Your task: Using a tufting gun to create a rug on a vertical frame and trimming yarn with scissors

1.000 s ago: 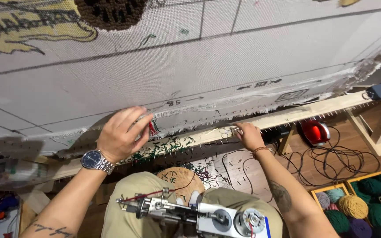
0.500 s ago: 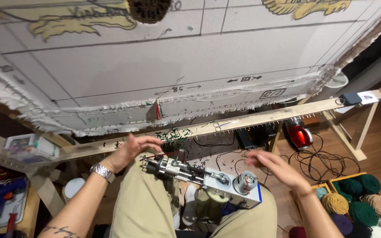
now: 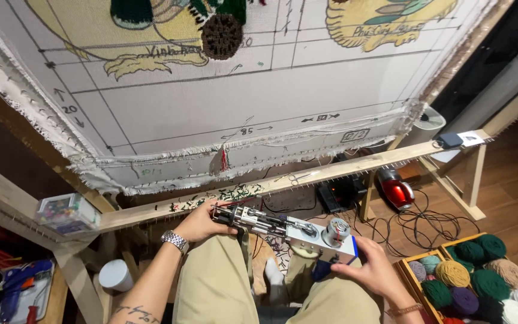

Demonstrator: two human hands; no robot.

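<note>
A metal tufting gun point(image 3: 289, 230) with a white-and-blue motor end lies across my lap. My left hand point(image 3: 198, 224), with a wristwatch, grips its front end near the needle. My right hand point(image 3: 372, 271) holds the rear motor block from below. Above stretches a white backing cloth point(image 3: 223, 114) on a wooden frame point(image 3: 283, 183), with drawn grid lines and tufted yellow, green and brown patches. A small red yarn tuft point(image 3: 223, 159) hangs at the cloth's lower edge.
Wooden boxes of yarn balls point(image 3: 472, 277) stand at the lower right. A red appliance point(image 3: 395, 191) and black cables lie on the floor. A clear box of small coloured things point(image 3: 67, 212) sits on the frame at left, a white cup point(image 3: 115, 275) below.
Both hands have come down from the frame's lower bar and taken hold of the tufting gun on my lap. The view has tilted, showing more of the cloth.
</note>
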